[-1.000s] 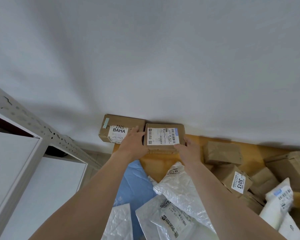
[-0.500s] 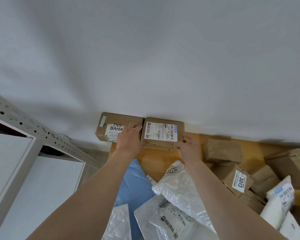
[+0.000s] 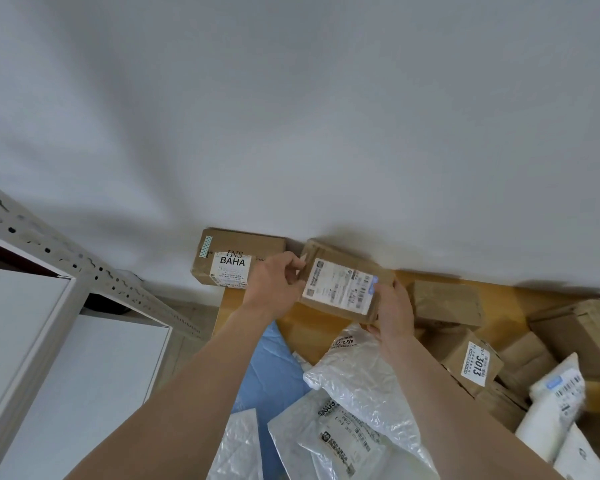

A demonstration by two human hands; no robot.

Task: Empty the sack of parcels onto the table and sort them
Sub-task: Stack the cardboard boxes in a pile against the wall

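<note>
A brown cardboard parcel with a white shipping label is tilted at the back of the wooden table, close to the wall. My left hand grips its left end. My right hand grips its right end from below. Just to the left, a second brown box marked BAHA lies flat against the wall, partly over the table's left edge. White plastic mailer bags and a blue bag lie nearer me.
Several brown boxes crowd the table's right side, one labelled 3013. White padded bags lie at the far right. A white metal shelf rack stands to the left. The white wall rises right behind the table.
The labelled parcel was flat against the wall beside the BAHA box. Both hands have since lifted and rotated it, so it now sits tilted and slightly further right.
</note>
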